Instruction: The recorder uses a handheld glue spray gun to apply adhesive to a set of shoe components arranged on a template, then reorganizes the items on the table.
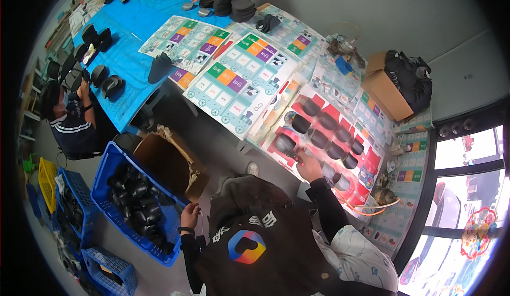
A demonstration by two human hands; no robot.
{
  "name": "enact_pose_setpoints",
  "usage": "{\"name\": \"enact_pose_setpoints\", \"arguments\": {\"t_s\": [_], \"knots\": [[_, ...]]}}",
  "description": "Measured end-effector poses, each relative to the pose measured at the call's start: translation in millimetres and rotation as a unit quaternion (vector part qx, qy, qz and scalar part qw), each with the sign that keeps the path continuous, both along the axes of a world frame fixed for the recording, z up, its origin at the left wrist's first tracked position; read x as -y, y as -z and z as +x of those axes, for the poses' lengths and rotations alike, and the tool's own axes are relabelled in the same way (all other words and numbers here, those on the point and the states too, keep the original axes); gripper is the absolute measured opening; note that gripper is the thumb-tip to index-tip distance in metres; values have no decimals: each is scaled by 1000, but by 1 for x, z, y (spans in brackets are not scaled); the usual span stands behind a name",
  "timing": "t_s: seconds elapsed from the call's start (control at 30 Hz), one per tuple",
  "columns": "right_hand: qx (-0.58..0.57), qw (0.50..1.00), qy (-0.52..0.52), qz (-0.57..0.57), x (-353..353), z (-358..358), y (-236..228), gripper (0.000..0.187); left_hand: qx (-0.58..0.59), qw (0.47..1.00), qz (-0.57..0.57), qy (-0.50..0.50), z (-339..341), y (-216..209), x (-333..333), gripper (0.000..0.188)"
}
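Note:
Over the red-and-white printed sheet (333,111), my right hand (309,167) is closed on a small dark tool with a bit of red on it; its kind is hard to make out. The tool's end meets the near edge of a rounded dark piece (285,143). More such curved dark pieces (319,139) lie in rows on the sheet. Low on the left, my left hand (189,215) has curled fingers beside the rim of a blue plastic crate (172,243). Whether those fingers hold anything is hidden. Shiny black curved pieces (139,203) fill the crate.
An open cardboard box (164,160) stands by the crate. More crates (109,272) are at far left. Two people work at the blue-covered table (127,25), among dark stacked pieces (243,8). Another carton (387,86) holds black items. An orange hose (366,207) hangs at the table's edge.

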State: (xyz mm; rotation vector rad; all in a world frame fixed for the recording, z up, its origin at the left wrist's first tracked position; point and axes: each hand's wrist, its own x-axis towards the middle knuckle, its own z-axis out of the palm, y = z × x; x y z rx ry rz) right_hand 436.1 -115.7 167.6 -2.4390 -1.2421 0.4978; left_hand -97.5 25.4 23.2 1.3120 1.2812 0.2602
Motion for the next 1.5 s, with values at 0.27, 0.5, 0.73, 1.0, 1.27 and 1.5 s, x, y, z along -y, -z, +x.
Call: {"name": "enact_pose_setpoints", "arguments": {"t_s": [0.27, 0.5, 0.73, 1.0, 1.27, 1.5], "knots": [[10, 1000, 6, -8, 6, 2, -1, 23, 15, 1000, -3, -13, -4, 1, 1, 24], [31, 1000, -7, 3, 17, 25, 16, 20, 10, 1000, 1, 1, 2, -1, -5, 25], [-40, 998, 40, -19, 12, 22, -10, 19, 6, 1000, -6, 24, 7, 0, -8, 25], [-64, 995, 27, 75, -9, 44, -17, 20, 15, 1000, -10, 24, 15, 6, -8, 23], [-182, 982, 49, 12, -35, 99, -21, 33, -4, 998, -50, 44, 34, -17, -18, 25], [-203, 976, 80, -16, -46, 131, -21, 31, -58, 985, 20, 161, 73, -58, -32, 26]]}}
